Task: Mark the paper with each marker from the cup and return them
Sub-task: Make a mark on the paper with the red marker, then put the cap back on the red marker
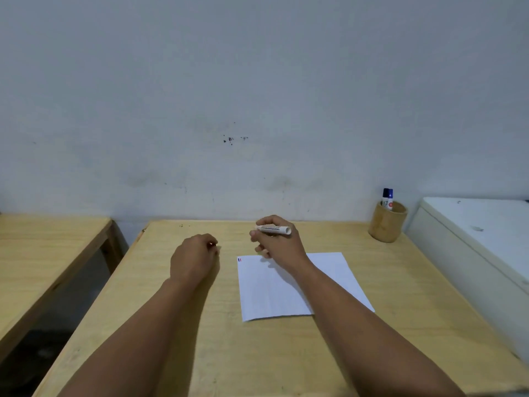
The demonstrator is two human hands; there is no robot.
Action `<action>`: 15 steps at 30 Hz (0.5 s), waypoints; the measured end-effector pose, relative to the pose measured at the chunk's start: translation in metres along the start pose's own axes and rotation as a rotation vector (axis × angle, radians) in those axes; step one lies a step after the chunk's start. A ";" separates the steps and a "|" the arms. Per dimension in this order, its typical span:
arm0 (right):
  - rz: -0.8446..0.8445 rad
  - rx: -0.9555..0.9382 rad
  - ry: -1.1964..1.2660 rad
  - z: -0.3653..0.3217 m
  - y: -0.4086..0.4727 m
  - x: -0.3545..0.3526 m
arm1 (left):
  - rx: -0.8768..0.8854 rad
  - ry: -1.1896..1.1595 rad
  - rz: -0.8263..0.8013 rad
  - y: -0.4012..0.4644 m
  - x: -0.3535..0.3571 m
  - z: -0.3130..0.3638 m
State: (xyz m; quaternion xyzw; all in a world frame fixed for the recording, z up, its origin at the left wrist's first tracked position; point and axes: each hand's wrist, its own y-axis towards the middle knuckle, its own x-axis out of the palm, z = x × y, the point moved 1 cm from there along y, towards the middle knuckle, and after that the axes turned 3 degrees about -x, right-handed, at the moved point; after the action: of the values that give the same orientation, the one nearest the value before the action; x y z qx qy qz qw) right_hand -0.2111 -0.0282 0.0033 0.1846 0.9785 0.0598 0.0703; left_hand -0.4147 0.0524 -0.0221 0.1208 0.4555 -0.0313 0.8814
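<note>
The wooden counter (286, 353) carries the paper (274, 293), two small marks in its far left corner. Bamboo cup (387, 224) far right holds two markers. Right hand (279, 239) grips a marker (273, 229) above the paper's top edge; left hand (193, 259) is clenched, perhaps holding its cap. Next, likely recapping and returning it.

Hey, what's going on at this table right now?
A person sits at a wooden table, holding a white marker in the right hand above the far edge of a sheet of paper. The left hand is closed beside the sheet; what it holds is unclear. Small red and blue marks sit in the paper's far left corner. Two markers stand in the wooden cup.
</note>
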 end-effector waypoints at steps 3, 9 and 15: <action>0.003 0.013 0.101 -0.012 -0.002 -0.015 | -0.019 -0.085 -0.041 0.003 -0.004 0.011; 0.079 -0.015 0.130 -0.026 -0.011 -0.030 | -0.145 -0.759 -0.122 0.000 -0.025 0.066; 0.017 -0.143 -0.172 -0.032 -0.026 -0.039 | -0.145 -0.950 -0.134 -0.007 -0.044 0.112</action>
State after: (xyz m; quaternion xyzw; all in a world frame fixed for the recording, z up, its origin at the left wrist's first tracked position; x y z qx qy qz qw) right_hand -0.1896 -0.0699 0.0352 0.1918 0.9605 0.1137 0.1666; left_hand -0.3521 0.0159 0.0744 0.0019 0.0106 -0.1079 0.9941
